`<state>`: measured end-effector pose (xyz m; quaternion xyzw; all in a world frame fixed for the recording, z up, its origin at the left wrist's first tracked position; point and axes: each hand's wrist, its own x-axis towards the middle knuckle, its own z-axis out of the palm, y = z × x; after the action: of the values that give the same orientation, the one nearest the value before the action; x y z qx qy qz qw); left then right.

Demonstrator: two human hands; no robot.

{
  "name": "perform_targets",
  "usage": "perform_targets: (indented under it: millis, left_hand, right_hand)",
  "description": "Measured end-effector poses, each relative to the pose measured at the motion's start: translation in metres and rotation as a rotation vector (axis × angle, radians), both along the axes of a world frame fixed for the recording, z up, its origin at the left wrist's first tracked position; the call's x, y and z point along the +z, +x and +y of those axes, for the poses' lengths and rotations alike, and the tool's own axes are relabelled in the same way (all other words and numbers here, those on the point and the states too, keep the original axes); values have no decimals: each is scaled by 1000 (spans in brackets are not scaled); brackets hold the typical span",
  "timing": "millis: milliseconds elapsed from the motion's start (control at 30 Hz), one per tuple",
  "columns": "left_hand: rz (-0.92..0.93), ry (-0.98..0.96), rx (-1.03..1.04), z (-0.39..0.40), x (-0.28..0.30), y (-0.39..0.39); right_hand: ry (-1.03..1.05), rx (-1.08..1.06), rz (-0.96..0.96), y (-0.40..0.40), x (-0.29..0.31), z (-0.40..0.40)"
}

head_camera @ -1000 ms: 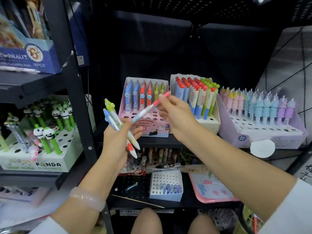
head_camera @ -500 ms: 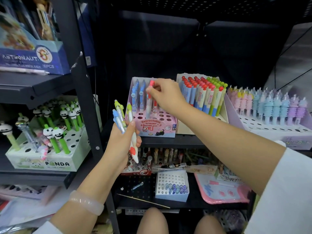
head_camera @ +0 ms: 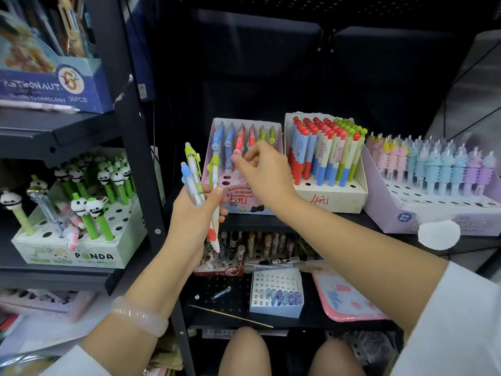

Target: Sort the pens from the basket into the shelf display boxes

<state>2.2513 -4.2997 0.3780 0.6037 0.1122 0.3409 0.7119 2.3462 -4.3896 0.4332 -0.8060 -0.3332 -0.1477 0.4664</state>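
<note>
Head view, pink box (head_camera: 217,169) holding pens (head_camera: 229,145)

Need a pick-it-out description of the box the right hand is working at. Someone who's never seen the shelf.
On the middle black shelf three display boxes stand in a row. Take the leftmost, the pink display box, right behind the right hand. Unlike the white box beside it, packed with red and green capped pens, it is marked "Retractable eraser" and holds few blue, red and green pens, with empty holes in front.
</note>
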Motion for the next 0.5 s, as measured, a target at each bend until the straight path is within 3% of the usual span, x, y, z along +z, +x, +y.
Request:
perform_targets:
  millis: [100, 367, 500]
  left_hand:
    - [-3, 30, -23, -9, 2, 3]
    - [0, 23, -42, -19, 4, 9]
    - [13, -36, -26, -13, 7, 12]
  right_hand:
    - [12, 165, 121, -16, 0, 3]
    - [-18, 109, 165, -11, 13, -13]
    - [157, 114, 298, 10, 43, -28]
